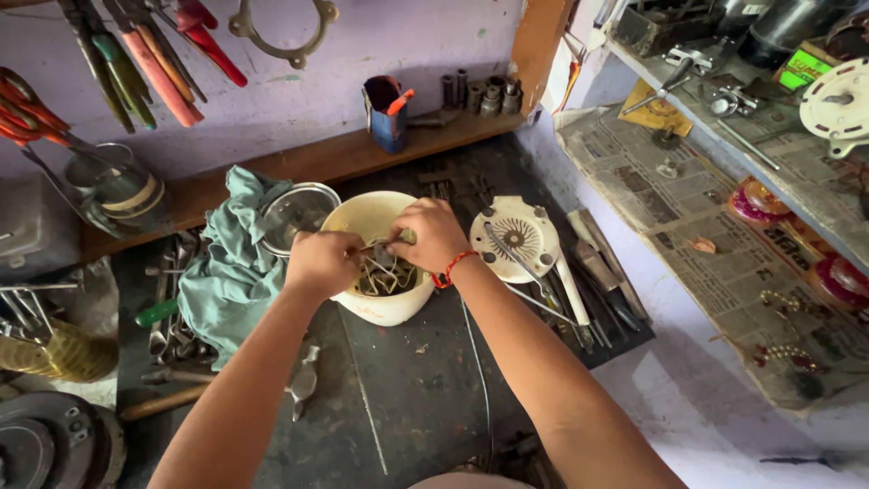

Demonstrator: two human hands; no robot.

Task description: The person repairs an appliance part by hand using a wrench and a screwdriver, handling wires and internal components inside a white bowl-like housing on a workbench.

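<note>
The cream bowl (376, 303) stands on the dark worktop (407, 389), near its back edge, with bent wire pieces (385, 276) lying inside it. A teal cloth (226, 263) is heaped just beside the bowl towards the left edge, and a white round perforated part (516, 237) lies on the other side. The left hand (321, 263) is curled shut over the rim, pinching a thin metal piece (369, 246). The right hand (433, 234) is closed around a small metal part (405, 237) above the bowl.
</note>
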